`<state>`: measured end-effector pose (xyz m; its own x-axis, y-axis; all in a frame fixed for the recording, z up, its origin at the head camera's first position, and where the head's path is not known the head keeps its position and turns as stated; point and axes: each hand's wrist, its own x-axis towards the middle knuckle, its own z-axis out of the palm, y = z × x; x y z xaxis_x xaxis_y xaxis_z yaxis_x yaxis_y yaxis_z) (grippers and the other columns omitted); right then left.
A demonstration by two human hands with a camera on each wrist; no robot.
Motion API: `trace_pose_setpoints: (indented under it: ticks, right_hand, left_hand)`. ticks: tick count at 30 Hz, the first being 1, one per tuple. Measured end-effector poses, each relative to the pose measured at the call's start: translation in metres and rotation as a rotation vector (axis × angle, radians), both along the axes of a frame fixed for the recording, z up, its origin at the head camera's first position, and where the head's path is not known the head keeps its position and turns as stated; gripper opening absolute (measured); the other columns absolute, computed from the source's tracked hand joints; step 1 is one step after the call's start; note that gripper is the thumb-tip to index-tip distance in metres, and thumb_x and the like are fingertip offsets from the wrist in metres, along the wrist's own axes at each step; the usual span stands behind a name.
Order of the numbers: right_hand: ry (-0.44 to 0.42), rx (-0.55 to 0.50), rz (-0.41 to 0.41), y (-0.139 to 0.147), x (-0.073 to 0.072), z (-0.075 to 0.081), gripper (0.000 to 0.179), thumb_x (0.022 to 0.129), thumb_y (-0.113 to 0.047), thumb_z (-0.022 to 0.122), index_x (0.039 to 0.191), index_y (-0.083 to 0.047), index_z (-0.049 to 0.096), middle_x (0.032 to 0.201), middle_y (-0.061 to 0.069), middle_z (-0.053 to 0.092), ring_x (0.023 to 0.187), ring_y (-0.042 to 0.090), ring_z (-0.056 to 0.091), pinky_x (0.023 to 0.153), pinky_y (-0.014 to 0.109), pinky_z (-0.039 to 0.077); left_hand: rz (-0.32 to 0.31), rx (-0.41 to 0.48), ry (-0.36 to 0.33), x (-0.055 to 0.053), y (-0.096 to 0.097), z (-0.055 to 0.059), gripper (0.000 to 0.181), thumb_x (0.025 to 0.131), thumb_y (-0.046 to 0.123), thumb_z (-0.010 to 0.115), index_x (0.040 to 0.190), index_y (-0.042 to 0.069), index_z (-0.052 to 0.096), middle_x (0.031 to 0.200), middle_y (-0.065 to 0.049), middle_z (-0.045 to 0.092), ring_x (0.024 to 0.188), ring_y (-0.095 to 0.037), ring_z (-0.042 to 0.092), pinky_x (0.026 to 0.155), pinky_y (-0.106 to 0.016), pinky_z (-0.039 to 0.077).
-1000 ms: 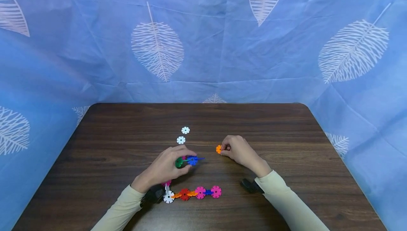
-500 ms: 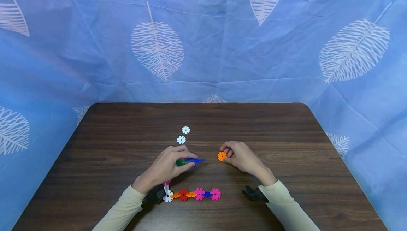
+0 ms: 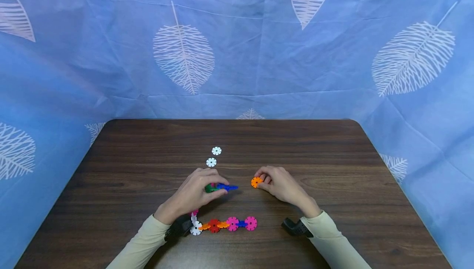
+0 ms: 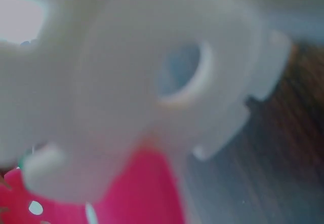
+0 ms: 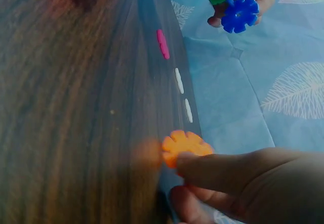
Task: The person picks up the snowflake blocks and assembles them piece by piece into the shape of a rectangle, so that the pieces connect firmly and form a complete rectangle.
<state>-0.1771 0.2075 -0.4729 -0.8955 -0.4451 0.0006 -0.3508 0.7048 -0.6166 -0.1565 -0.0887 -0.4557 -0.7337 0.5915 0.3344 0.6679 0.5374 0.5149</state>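
Note:
My left hand (image 3: 196, 189) pinches the end of a chain of notched plastic discs, with a green disc (image 3: 211, 188) and a blue disc (image 3: 226, 187) at its fingertips. The blue disc (image 5: 240, 15) faces the camera in the right wrist view. My right hand (image 3: 280, 183) pinches a loose orange notched disc (image 3: 256, 182) between thumb and fingers, a short way right of the blue one. In the left wrist view a blurred white disc (image 4: 126, 77) fills the foreground, with a pink disc (image 4: 147, 193) below it.
Nearer the body, a row of joined discs, including a red disc (image 3: 214, 225) and a pink disc (image 3: 251, 223), lies on the brown table (image 3: 333, 145). Two white discs (image 3: 211, 162) lie beyond my left hand. Another pink disc (image 5: 162, 44) lies near these in the right wrist view.
My right hand has drawn the orange disc toward the body, then slightly left. The blue disc in my left hand has turned more edge-on.

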Motion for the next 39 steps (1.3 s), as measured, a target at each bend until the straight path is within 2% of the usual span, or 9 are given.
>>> trace_pose_setpoints:
  ticks: [6,11,15,20,23,29,32,35,39]
  right_hand:
    - [-0.025,-0.107,-0.032,-0.003,0.003,0.003,0.015,0.096,-0.01,0.071,0.111,-0.01,0.069,0.09,-0.004,0.066,0.074,0.006,0.061,0.068,0.024,0.054]
    - [-0.075,-0.189,-0.05,-0.005,0.007,0.012,0.011,0.096,-0.013,0.07,0.107,-0.013,0.069,0.094,-0.002,0.071,0.08,0.009,0.067,0.073,0.025,0.057]
    - [-0.139,-0.244,-0.041,-0.008,0.011,0.018,0.011,0.098,-0.014,0.069,0.108,-0.014,0.068,0.096,-0.001,0.072,0.084,0.015,0.071,0.072,0.027,0.057]
    - [-0.226,-0.318,-0.024,-0.014,0.017,0.023,0.011,0.099,-0.013,0.067,0.109,-0.01,0.065,0.094,0.001,0.073,0.086,0.026,0.072,0.068,0.029,0.057]
    - [-0.268,-0.379,-0.016,-0.018,0.019,0.025,0.014,0.1,-0.011,0.066,0.113,-0.007,0.064,0.094,0.004,0.073,0.086,0.031,0.073,0.072,0.037,0.061]
    - [-0.298,-0.456,-0.021,-0.025,0.023,0.029,0.018,0.098,-0.008,0.066,0.115,-0.004,0.063,0.097,0.008,0.07,0.086,0.033,0.073,0.077,0.048,0.061]
    - [-0.297,-0.457,-0.016,-0.026,0.025,0.03,0.016,0.099,-0.009,0.067,0.114,-0.005,0.063,0.096,0.007,0.071,0.086,0.034,0.073,0.077,0.047,0.061]
    - [-0.29,-0.44,-0.002,-0.027,0.025,0.03,0.015,0.099,-0.012,0.067,0.113,-0.007,0.064,0.095,0.006,0.072,0.086,0.035,0.073,0.074,0.041,0.061]
    - [-0.281,-0.419,0.009,-0.027,0.026,0.03,0.014,0.1,-0.014,0.067,0.113,-0.008,0.065,0.095,0.004,0.073,0.084,0.034,0.073,0.07,0.032,0.059]
  left_hand:
    - [-0.008,0.07,-0.064,0.0,0.0,0.0,0.015,0.091,0.015,0.078,0.105,0.019,0.078,0.09,0.014,0.062,0.069,-0.001,0.048,0.055,-0.024,0.046]
    - [-0.007,0.07,-0.065,0.0,0.001,0.001,0.013,0.093,0.013,0.076,0.106,0.017,0.079,0.098,0.009,0.063,0.076,-0.004,0.054,0.063,-0.032,0.055]
    - [-0.021,0.064,-0.061,0.0,0.001,0.001,0.012,0.095,0.012,0.074,0.106,0.013,0.079,0.104,0.006,0.064,0.083,-0.006,0.058,0.07,-0.032,0.057]
    - [-0.025,0.073,-0.079,0.001,0.002,0.002,0.012,0.094,0.012,0.075,0.105,0.012,0.079,0.101,0.006,0.064,0.079,-0.005,0.056,0.067,-0.028,0.056]
    - [-0.026,0.078,-0.082,0.001,0.002,0.002,0.011,0.093,0.012,0.076,0.103,0.011,0.079,0.097,0.007,0.064,0.076,-0.004,0.054,0.065,-0.026,0.054]
    - [-0.028,0.081,-0.06,0.002,0.003,0.004,0.009,0.091,0.012,0.078,0.1,0.011,0.081,0.094,0.007,0.065,0.074,-0.006,0.055,0.063,-0.023,0.053]
    - [-0.029,0.074,-0.041,0.001,0.003,0.004,0.009,0.09,0.011,0.079,0.099,0.012,0.081,0.094,0.006,0.065,0.075,-0.011,0.058,0.065,-0.023,0.054]
    - [-0.028,0.065,-0.018,0.002,0.004,0.004,0.009,0.089,0.012,0.081,0.098,0.012,0.082,0.095,0.005,0.065,0.076,-0.017,0.061,0.067,-0.026,0.056]
    - [-0.029,0.059,0.017,0.002,0.004,0.005,0.01,0.087,0.012,0.082,0.098,0.013,0.082,0.095,0.004,0.065,0.077,-0.018,0.061,0.066,-0.028,0.056]
